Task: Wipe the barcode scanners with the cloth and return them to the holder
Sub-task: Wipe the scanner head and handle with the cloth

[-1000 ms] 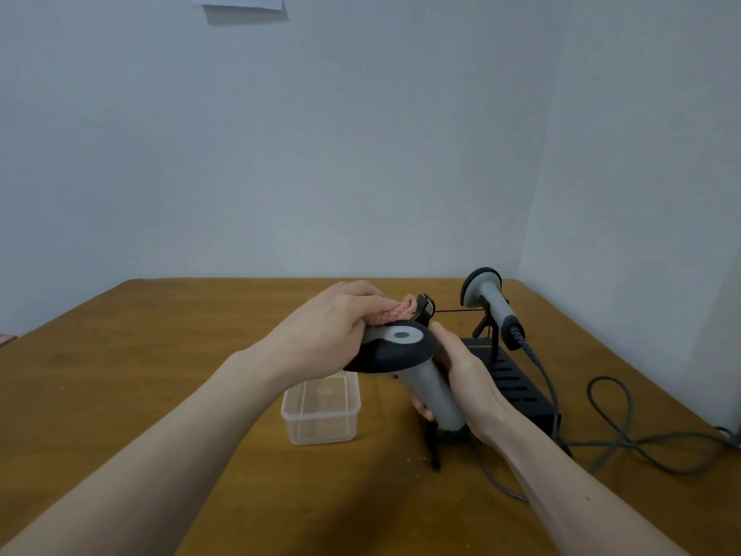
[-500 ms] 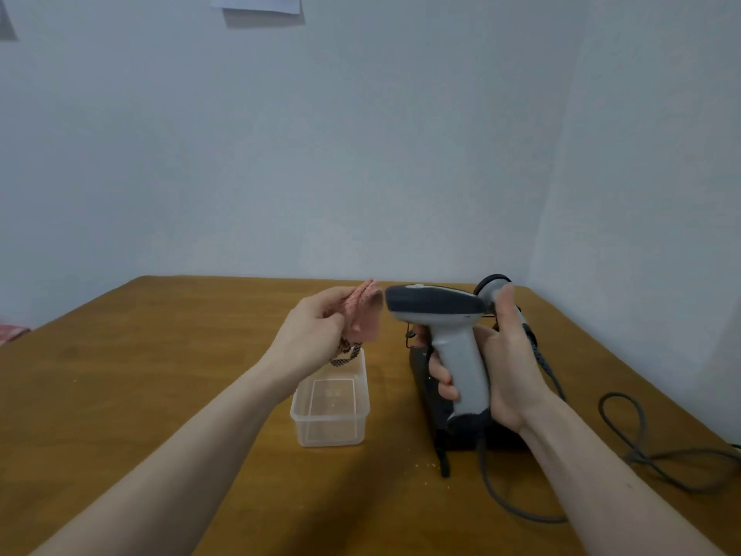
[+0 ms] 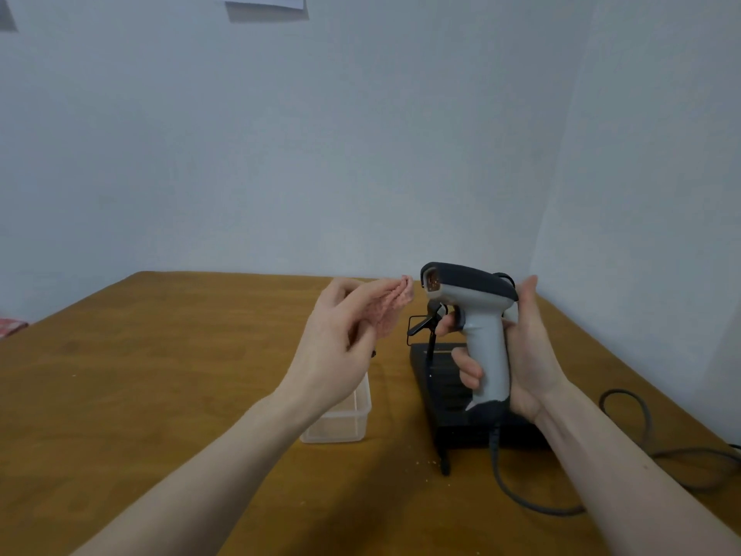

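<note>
My right hand grips the handle of a grey and black barcode scanner, holding it upright above the black holder. The scanner's window faces left. My left hand pinches a pink cloth, held just left of the scanner's nose without touching it. The second scanner is almost fully hidden behind the held one and my right hand. A thin black stand arm rises from the holder.
A clear plastic container sits on the wooden table under my left wrist. The scanner's grey cable loops over the table at the right. Walls close in behind and to the right.
My right hand has turned the scanner upright from a tilted, head-down pose and raised it. The left hand with the cloth has come off the scanner's head and hovers beside it.
</note>
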